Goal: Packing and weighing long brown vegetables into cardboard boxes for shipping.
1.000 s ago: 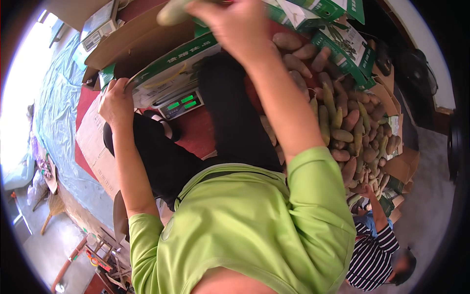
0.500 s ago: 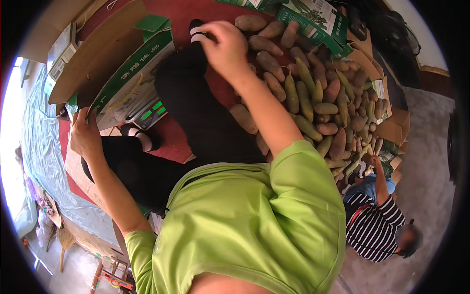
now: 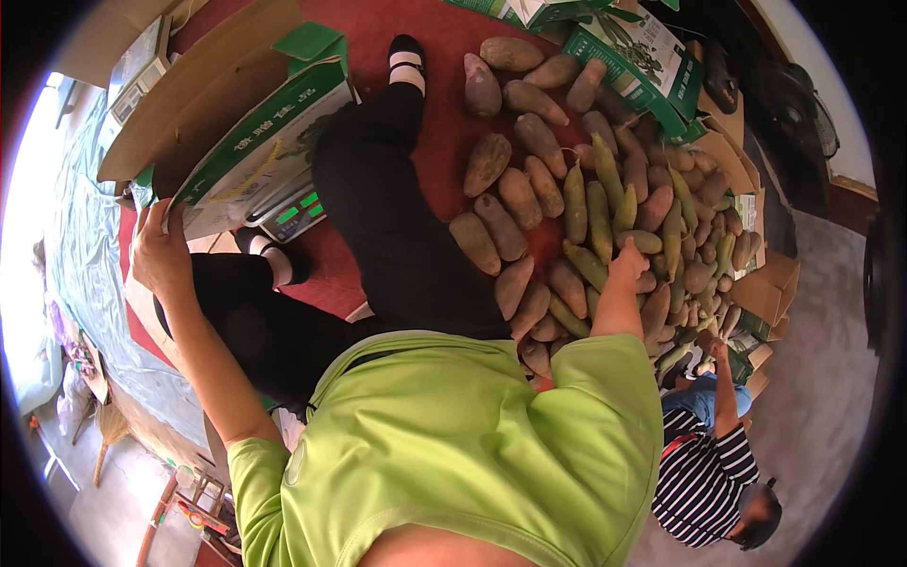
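At the left, my left hand (image 3: 162, 250) grips the near edge of a green-and-white cardboard box (image 3: 269, 142), whose flaps stand up. My right hand (image 3: 625, 266) reaches into a heap on my right, fingers stretched toward a brownish oval tuber (image 3: 642, 241); it holds nothing that I can see. Long green cucumber-like gourds (image 3: 599, 219) lie beside that hand. More plump brown tubers (image 3: 487, 164) are spread between the heap and my leg. Partly behind the box, a scale (image 3: 293, 216) with lit green displays stands near my foot.
Another open green-and-white box (image 3: 647, 66) stands at the far right, near a black fan (image 3: 798, 118). A co-worker in a striped shirt (image 3: 704, 472) sits at the heap's right side. Red matting (image 3: 430, 180) covers the floor; blue plastic sheeting (image 3: 80, 274) lies left.
My right hand has moved from above my far foot, rightward and nearer, into the heap. My left hand stays on the box edge. The co-worker has shifted slightly.
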`<act>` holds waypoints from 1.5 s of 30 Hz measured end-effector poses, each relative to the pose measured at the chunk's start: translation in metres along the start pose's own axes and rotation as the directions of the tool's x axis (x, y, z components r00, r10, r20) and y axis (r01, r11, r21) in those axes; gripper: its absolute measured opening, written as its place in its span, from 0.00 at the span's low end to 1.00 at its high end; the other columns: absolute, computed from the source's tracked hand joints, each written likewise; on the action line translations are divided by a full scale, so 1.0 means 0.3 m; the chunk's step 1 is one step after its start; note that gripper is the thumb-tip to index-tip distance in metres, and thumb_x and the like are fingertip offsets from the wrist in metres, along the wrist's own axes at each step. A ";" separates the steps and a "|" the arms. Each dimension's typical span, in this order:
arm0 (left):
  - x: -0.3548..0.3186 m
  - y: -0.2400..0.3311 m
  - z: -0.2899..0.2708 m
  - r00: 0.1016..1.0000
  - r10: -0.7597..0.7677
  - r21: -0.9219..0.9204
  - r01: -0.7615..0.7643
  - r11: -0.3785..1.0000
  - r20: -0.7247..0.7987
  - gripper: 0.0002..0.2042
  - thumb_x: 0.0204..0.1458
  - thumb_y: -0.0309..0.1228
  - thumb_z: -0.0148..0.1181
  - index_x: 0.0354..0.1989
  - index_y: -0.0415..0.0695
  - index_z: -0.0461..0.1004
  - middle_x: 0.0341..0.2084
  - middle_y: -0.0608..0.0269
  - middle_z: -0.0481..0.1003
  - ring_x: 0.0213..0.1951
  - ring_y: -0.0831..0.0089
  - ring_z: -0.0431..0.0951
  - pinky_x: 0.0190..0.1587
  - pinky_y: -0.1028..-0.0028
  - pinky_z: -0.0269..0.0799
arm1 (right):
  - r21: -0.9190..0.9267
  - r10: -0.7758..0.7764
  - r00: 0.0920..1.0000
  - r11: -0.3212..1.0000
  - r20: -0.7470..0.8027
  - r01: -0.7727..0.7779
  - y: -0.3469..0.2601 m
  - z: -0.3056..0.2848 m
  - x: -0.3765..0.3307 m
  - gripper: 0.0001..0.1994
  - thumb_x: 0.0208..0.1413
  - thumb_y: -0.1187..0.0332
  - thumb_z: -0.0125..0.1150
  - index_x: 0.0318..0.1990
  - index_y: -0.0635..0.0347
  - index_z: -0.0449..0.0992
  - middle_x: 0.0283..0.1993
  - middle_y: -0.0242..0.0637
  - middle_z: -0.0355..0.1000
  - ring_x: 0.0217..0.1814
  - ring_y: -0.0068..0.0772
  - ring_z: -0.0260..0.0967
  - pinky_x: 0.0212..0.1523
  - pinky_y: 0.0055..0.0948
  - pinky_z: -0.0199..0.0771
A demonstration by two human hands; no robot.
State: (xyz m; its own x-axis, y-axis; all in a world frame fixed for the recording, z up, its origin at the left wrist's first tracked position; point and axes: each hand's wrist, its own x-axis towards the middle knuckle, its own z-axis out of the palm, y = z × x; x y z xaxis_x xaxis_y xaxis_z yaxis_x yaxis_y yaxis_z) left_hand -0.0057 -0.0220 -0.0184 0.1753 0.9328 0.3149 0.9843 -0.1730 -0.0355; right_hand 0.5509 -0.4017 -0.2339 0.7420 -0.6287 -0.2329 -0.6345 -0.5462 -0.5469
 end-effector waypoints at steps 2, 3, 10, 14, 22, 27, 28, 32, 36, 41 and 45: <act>-0.001 -0.008 0.002 1.000 0.006 -0.012 -0.006 1.000 -0.005 0.07 0.51 0.41 0.56 0.35 0.56 0.76 0.32 0.72 0.76 0.34 0.63 0.76 0.31 0.66 0.69 | 0.262 0.188 0.869 0.905 0.458 -0.335 0.034 0.015 0.130 0.30 0.48 0.60 0.67 0.56 0.60 0.59 0.52 0.49 0.61 0.48 0.50 0.66 0.43 0.43 0.74; -0.002 -0.009 -0.001 1.000 0.016 -0.020 -0.016 1.000 -0.014 0.07 0.51 0.41 0.57 0.35 0.55 0.76 0.32 0.72 0.76 0.34 0.63 0.76 0.31 0.66 0.69 | 0.257 0.185 0.866 0.908 0.464 -0.331 0.041 0.028 0.151 0.30 0.48 0.60 0.67 0.56 0.60 0.59 0.52 0.49 0.61 0.48 0.50 0.66 0.43 0.43 0.74; 0.003 0.004 -0.001 1.000 0.011 -0.032 -0.011 0.999 -0.012 0.08 0.51 0.41 0.56 0.35 0.55 0.76 0.32 0.71 0.76 0.35 0.63 0.77 0.32 0.66 0.69 | 0.459 0.259 0.783 0.691 0.565 -0.559 0.046 0.128 0.264 0.23 0.52 0.58 0.63 0.51 0.60 0.64 0.50 0.48 0.60 0.46 0.45 0.62 0.43 0.43 0.72; -0.001 -0.001 0.007 0.999 0.029 0.005 -0.029 1.000 -0.033 0.08 0.51 0.41 0.56 0.35 0.55 0.76 0.32 0.71 0.76 0.34 0.63 0.77 0.31 0.65 0.69 | 0.495 0.217 0.789 0.675 0.575 -0.547 0.073 0.123 0.264 0.18 0.53 0.61 0.62 0.48 0.57 0.66 0.46 0.44 0.62 0.42 0.42 0.62 0.43 0.41 0.72; 0.008 0.012 0.004 1.000 -0.009 0.027 0.009 1.000 0.019 0.09 0.52 0.42 0.54 0.36 0.54 0.76 0.34 0.71 0.75 0.34 0.61 0.76 0.31 0.64 0.69 | 0.572 0.081 0.720 0.550 0.689 -0.609 0.190 0.058 0.021 0.16 0.54 0.63 0.60 0.47 0.59 0.66 0.45 0.42 0.66 0.43 0.42 0.65 0.43 0.39 0.72; 0.009 0.014 -0.014 0.998 -0.009 0.012 0.009 1.000 0.061 0.09 0.53 0.41 0.53 0.36 0.54 0.75 0.35 0.70 0.75 0.35 0.60 0.76 0.31 0.63 0.69 | 0.545 -0.092 0.611 0.569 0.787 -0.616 0.178 0.027 -0.222 0.16 0.55 0.67 0.58 0.50 0.56 0.65 0.47 0.39 0.67 0.43 0.43 0.66 0.40 0.37 0.73; 0.007 0.008 -0.012 0.999 0.006 0.000 -0.006 1.000 0.049 0.08 0.53 0.41 0.53 0.36 0.55 0.75 0.35 0.70 0.75 0.34 0.59 0.76 0.31 0.63 0.68 | 0.558 -0.136 0.603 0.577 0.786 -0.597 0.147 0.011 -0.286 0.16 0.55 0.67 0.59 0.50 0.58 0.65 0.47 0.41 0.66 0.45 0.44 0.66 0.42 0.38 0.72; 0.010 0.013 -0.033 0.997 0.019 -0.015 -0.018 1.000 0.072 0.07 0.53 0.40 0.54 0.36 0.55 0.75 0.32 0.68 0.73 0.33 0.59 0.76 0.30 0.63 0.68 | 0.534 -0.318 0.458 0.692 0.830 -0.486 -0.015 -0.056 -0.515 0.19 0.55 0.68 0.58 0.53 0.57 0.63 0.47 0.39 0.67 0.47 0.41 0.67 0.44 0.36 0.70; 0.005 0.020 -0.058 0.998 0.017 -0.039 -0.015 0.999 0.056 0.07 0.53 0.40 0.54 0.36 0.55 0.75 0.32 0.68 0.73 0.33 0.60 0.76 0.30 0.63 0.68 | 0.547 -0.515 0.184 0.784 0.837 -0.294 -0.223 -0.129 -0.766 0.25 0.55 0.67 0.57 0.60 0.57 0.60 0.48 0.35 0.69 0.47 0.34 0.69 0.43 0.29 0.70; 0.003 0.034 -0.057 0.997 0.009 -0.090 -0.002 0.996 0.076 0.06 0.51 0.38 0.56 0.34 0.54 0.75 0.30 0.67 0.73 0.34 0.58 0.75 0.31 0.63 0.69 | 0.803 -0.779 -0.257 0.596 0.572 -0.017 -0.486 -0.224 -1.076 0.28 0.53 0.70 0.57 0.62 0.61 0.59 0.54 0.35 0.67 0.49 0.26 0.67 0.43 0.25 0.69; 0.001 0.045 -0.075 0.999 0.045 -0.076 -0.043 0.996 0.023 0.04 0.49 0.36 0.57 0.30 0.53 0.75 0.27 0.67 0.72 0.34 0.60 0.75 0.35 0.65 0.69 | 0.826 -0.726 -0.453 0.562 0.517 0.041 -0.633 -0.263 -1.317 0.24 0.54 0.69 0.54 0.59 0.64 0.62 0.53 0.37 0.68 0.50 0.24 0.66 0.47 0.24 0.66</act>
State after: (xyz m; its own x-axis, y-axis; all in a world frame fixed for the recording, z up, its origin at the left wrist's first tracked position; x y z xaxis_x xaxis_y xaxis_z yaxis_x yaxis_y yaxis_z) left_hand 0.0071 -0.0312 0.0026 0.2197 0.9311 0.2911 0.9714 -0.2364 0.0230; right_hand 0.3611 -0.0933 0.0256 0.2362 0.9678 0.0869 -0.1473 0.1240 -0.9813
